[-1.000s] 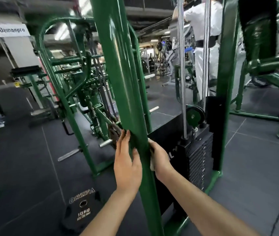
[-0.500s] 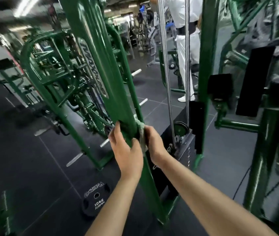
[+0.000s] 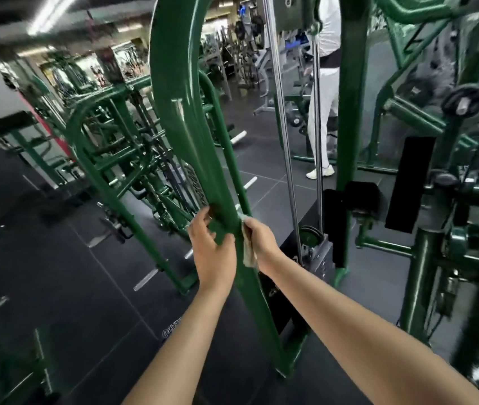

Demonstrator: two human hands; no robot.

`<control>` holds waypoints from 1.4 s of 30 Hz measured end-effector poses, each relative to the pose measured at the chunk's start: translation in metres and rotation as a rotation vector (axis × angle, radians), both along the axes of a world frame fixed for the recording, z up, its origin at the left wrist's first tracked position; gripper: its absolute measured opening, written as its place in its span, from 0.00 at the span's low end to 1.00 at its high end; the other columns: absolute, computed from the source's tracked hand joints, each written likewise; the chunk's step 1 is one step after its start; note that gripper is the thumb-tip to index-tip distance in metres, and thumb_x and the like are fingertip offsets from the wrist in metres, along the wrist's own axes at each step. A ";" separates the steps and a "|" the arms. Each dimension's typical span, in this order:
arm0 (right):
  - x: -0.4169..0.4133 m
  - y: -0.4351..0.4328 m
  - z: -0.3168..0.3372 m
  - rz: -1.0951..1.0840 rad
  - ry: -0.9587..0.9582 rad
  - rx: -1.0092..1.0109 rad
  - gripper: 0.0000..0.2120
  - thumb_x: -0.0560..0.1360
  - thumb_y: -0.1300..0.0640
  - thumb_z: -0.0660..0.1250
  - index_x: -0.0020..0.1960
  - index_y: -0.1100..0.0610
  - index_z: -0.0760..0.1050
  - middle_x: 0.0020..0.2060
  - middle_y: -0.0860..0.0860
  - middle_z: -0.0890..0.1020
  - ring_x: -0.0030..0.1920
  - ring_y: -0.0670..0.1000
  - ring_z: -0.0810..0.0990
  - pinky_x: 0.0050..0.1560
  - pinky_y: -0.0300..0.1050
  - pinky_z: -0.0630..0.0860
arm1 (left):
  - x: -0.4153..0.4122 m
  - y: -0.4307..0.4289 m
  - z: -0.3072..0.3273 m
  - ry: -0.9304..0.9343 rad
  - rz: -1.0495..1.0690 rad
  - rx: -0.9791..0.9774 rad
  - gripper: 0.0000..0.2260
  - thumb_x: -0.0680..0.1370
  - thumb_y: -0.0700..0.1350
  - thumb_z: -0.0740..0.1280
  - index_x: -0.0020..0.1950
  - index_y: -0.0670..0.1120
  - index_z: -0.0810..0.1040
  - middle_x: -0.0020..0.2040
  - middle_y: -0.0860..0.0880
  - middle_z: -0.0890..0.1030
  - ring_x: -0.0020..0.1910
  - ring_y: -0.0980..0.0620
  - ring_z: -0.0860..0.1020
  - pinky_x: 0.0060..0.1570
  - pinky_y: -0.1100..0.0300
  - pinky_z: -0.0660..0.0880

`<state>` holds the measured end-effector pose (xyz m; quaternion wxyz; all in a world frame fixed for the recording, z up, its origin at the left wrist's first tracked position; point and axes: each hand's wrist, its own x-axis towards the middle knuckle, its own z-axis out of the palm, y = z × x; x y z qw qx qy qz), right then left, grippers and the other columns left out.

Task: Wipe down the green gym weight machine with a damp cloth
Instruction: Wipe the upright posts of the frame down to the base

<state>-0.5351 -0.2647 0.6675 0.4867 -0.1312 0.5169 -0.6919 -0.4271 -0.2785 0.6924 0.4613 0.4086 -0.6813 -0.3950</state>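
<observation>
Dim gym lit by ceiling strip lights [image 3: 46,14] at far left. Glare streaks the green post [image 3: 185,118]. Motion blur smears the edges; wide-angle bending curves uprights; the far background is perhaps out of focus.

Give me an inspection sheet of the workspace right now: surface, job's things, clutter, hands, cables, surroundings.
Surface: dark tiled gym floor.
Job's things: green upright post of the weight machine; pale cloth against the post's right side.
Clutter: black weight plate on the floor, partly hidden by the left forearm.
Hands: left hand wraps the post from the left; right hand holds the cloth to the post.
Cables: two chrome guide rods run down to the weight stack; a thin black cable hangs at the machine on the right.
Surroundings: more green machines on the left; a person in white beyond.
</observation>
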 end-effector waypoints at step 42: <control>-0.059 -0.051 0.149 0.348 0.324 -0.677 0.17 0.86 0.58 0.58 0.72 0.52 0.76 0.62 0.45 0.84 0.64 0.45 0.81 0.65 0.44 0.76 | -0.082 -0.047 0.196 -0.019 0.536 -0.582 0.13 0.86 0.53 0.60 0.70 0.56 0.75 0.66 0.57 0.78 0.68 0.52 0.76 0.68 0.43 0.73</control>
